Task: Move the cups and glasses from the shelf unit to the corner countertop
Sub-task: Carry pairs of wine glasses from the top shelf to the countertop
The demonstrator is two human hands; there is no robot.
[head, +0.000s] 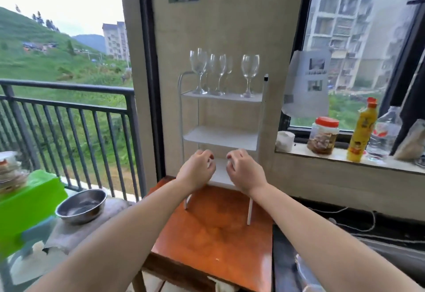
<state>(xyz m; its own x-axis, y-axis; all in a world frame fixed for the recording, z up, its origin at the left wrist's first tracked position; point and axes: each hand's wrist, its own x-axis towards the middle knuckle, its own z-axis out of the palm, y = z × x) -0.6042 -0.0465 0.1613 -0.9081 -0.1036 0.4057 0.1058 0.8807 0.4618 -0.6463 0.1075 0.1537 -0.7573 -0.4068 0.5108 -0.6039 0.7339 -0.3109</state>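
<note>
Wine glasses [220, 74] stand on the top tier of a white shelf unit [222, 136], in the upper centre of the frame, well above both hands. They are clear and overlap each other on the left side, so the exact count there is hard to tell; one glass [250, 75] stands apart at the right.

Lower, in the centre, the left hand [197, 169] and the right hand [244, 172] are held in front of the lowest tier, fingers curled inward. The backs of the hands face the camera, so whether the fingers hold something small I cannot tell. They hide most of the lowest tier.

The shelf unit stands on an orange wooden table [213, 241], whose near edge is cut off at the bottom of the frame.

At the left, a steel bowl [81, 206] lies beside a green box [27, 208] that is blurred and cut by the frame edge. At the right, on the window sill [345, 157], stand a jar with a red lid [324, 135], a yellow bottle [363, 130] and a clear plastic bottle [384, 134]. Their labels are too blurred to read. The paper sheet [307, 82] stuck on the window is also not readable.
</note>
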